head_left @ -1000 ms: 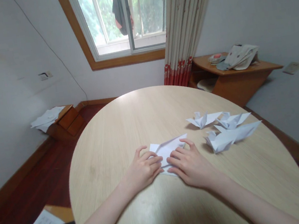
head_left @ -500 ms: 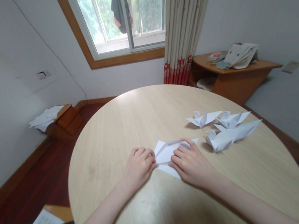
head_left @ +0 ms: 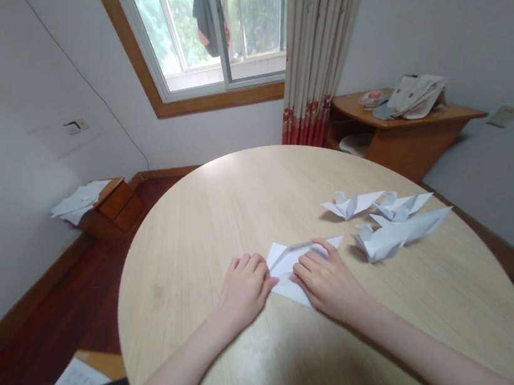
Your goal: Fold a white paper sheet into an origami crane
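- Folded white paper [head_left: 289, 262] flat on round wooden table [head_left: 204, 224], near edge, between both hands.
- Three finished paper birds [head_left: 387, 223] just right, apart; path unobstructed.
- Left hand [head_left: 245, 287] fingers curled, pressing paper's left edge.
- Right hand [head_left: 328, 279] fingers spread narrow, pinning paper down.

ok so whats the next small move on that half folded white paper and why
Probably run the right hand fingertips along the raised fold to crease it flat. The half-folded white sheet of paper lies on the round pale wooden table with a flap standing slightly up, the left hand pinning its near left edge. Three finished white folded paper figures lie to the right.
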The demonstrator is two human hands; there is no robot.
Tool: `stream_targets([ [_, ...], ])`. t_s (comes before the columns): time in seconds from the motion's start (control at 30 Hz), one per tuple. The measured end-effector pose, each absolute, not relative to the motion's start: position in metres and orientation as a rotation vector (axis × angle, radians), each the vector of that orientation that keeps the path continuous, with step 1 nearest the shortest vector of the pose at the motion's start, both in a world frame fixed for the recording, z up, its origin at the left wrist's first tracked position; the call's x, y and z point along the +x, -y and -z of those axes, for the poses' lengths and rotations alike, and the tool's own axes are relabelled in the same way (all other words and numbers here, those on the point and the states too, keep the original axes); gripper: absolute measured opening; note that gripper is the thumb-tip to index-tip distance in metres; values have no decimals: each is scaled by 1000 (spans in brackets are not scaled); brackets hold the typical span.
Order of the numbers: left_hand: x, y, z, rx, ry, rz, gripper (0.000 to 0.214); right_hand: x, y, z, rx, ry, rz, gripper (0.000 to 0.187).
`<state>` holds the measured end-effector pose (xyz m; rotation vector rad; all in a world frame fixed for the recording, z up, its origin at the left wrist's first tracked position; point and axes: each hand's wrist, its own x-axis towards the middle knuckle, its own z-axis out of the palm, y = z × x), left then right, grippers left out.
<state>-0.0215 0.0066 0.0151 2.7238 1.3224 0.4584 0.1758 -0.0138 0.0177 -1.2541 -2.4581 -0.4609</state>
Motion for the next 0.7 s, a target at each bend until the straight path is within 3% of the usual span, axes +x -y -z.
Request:
stream_targets([
  [0.7,-13,4,-21,2577,-1570,-385,26,172,11,-11,-1320,2481,430,15],
])
